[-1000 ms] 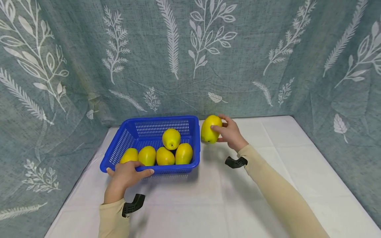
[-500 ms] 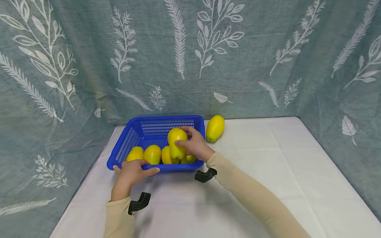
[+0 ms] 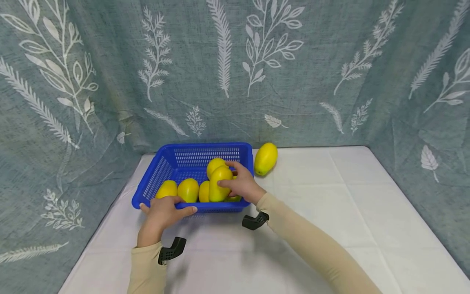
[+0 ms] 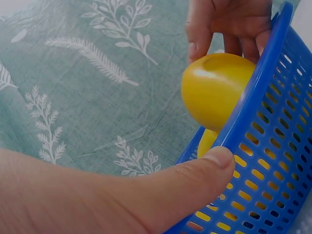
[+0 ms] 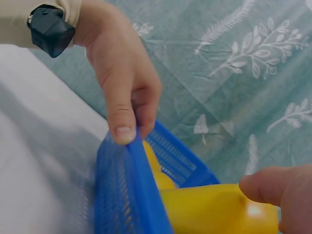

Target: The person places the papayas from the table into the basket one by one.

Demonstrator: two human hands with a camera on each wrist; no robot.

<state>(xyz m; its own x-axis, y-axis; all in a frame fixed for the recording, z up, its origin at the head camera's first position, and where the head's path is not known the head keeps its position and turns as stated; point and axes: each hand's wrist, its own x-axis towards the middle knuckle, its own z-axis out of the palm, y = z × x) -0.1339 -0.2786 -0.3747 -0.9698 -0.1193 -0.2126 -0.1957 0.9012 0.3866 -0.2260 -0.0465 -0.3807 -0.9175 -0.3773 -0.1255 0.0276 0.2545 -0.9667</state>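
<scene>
In the head view my left hand [image 3: 164, 214] grips the front-left rim of a blue plastic basket [image 3: 198, 207], thumb outside and fingers over the edge. The left wrist view shows that thumb [image 4: 195, 175] against the slotted wall. My right hand [image 3: 244, 182] holds a yellow mango [image 3: 219, 188] between thumb and fingers, tilted, low at the basket's front right. It overlaps other mangoes there. Another mango [image 3: 216, 165] sits just behind it, and a mango [image 3: 188, 190] and one more [image 3: 167, 189] lie along the front wall. Both hands also show in the right wrist view.
One mango [image 3: 266, 158] lies on the white tablecloth [image 3: 312, 179] just right of the basket. A green curtain [image 3: 198, 81] with white leaf prints hangs close behind the table and at its sides. A black wrist mount [image 3: 256, 220] sits by the right sleeve.
My right hand has carried a mango left from beside the basket, then lowered and tilted it inside. A mango left on the cloth now shows. My left hand keeps its grip.
</scene>
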